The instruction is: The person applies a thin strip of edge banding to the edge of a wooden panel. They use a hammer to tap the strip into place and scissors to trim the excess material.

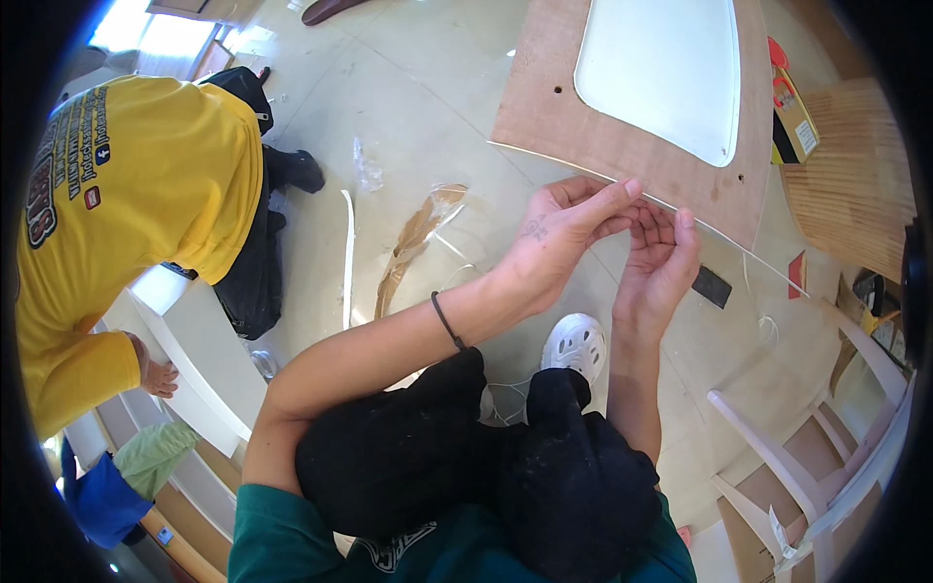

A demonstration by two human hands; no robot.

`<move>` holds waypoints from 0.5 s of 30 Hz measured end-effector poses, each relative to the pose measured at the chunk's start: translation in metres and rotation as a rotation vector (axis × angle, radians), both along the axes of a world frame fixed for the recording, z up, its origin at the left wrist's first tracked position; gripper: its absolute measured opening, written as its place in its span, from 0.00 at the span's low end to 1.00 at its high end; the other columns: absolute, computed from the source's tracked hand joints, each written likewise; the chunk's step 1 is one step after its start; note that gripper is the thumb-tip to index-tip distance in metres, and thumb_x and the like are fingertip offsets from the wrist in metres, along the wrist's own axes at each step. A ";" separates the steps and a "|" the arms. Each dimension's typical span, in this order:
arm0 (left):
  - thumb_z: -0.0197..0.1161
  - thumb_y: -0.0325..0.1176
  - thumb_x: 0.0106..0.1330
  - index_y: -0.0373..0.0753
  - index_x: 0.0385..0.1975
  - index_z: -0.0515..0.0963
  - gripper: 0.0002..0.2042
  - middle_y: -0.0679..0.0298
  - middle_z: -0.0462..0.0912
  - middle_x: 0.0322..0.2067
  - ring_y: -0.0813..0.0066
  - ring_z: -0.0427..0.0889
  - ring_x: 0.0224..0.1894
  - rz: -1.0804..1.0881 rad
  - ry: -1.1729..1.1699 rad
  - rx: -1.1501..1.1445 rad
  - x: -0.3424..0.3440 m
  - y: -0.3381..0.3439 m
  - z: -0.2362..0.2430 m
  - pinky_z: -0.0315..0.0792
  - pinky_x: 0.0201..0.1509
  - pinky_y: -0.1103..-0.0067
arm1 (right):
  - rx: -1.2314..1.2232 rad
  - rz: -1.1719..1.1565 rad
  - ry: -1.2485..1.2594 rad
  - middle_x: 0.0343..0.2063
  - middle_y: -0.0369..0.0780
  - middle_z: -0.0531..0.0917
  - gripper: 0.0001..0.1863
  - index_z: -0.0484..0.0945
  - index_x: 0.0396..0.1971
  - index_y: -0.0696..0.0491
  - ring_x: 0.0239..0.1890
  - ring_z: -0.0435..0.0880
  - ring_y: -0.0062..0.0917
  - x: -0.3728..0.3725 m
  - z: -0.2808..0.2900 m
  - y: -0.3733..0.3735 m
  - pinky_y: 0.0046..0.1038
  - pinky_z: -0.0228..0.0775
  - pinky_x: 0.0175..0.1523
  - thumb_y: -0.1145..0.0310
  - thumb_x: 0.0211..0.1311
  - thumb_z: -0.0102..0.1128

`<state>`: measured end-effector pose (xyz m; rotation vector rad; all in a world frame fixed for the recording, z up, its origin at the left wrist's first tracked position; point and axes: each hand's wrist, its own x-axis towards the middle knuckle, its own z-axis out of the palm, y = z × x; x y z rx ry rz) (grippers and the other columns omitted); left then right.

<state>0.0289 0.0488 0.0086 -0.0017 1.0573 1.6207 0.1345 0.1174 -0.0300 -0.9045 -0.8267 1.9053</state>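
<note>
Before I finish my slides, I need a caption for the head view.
Left hand and right hand hold a thin white strip along the edge of a wooden panel.

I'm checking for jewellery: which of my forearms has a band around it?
Your left forearm, behind the left hand with ink markings: a dark band circles it; your right forearm shows none.

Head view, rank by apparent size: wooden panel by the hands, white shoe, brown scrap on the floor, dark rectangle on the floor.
1. Wooden panel, clearly largest
2. White shoe and brown scrap: too alike to rank
3. Dark rectangle, smallest
</note>
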 end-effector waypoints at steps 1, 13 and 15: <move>0.61 0.38 0.70 0.30 0.44 0.77 0.15 0.58 0.83 0.43 0.77 0.79 0.49 -0.001 0.010 -0.011 0.000 0.001 0.000 0.72 0.57 0.81 | 0.016 0.008 0.006 0.38 0.44 0.85 0.16 0.78 0.41 0.60 0.42 0.84 0.25 0.000 0.000 0.000 0.27 0.73 0.53 0.61 0.71 0.50; 0.62 0.38 0.70 0.29 0.44 0.77 0.15 0.57 0.83 0.42 0.77 0.80 0.48 0.026 0.035 0.002 0.000 0.003 -0.004 0.73 0.58 0.80 | 0.023 0.029 -0.006 0.38 0.44 0.85 0.18 0.77 0.43 0.61 0.43 0.83 0.26 -0.001 0.003 0.002 0.27 0.72 0.54 0.60 0.70 0.51; 0.62 0.38 0.70 0.29 0.44 0.77 0.15 0.57 0.83 0.43 0.77 0.80 0.48 0.032 0.034 0.006 0.000 0.003 -0.004 0.73 0.58 0.81 | 0.030 0.040 -0.003 0.39 0.44 0.85 0.18 0.77 0.44 0.61 0.43 0.83 0.26 -0.002 0.005 0.002 0.27 0.72 0.54 0.59 0.71 0.51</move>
